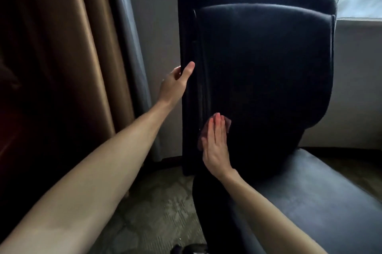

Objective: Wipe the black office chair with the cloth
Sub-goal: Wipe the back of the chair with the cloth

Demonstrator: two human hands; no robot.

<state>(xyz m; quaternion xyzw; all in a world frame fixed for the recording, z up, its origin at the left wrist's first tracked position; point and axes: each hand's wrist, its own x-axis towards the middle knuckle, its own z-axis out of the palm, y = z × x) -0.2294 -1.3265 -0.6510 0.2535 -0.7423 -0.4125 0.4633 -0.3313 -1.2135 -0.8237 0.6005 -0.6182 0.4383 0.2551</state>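
Pressing flat, the right hand (215, 147) holds the cloth (228, 126) against the black office chair (268, 79) with straight fingers (217, 127). The left hand (175, 84) grips its side edge

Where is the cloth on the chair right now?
In the head view, the cloth lies low on the black office chair's backrest, near its left edge, pressed flat under the right hand, a little above the seat.

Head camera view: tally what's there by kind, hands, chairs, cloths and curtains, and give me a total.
2 hands: left hand, right hand
1 chair
1 cloth
2 curtains: brown curtain, grey curtain
Total: 6
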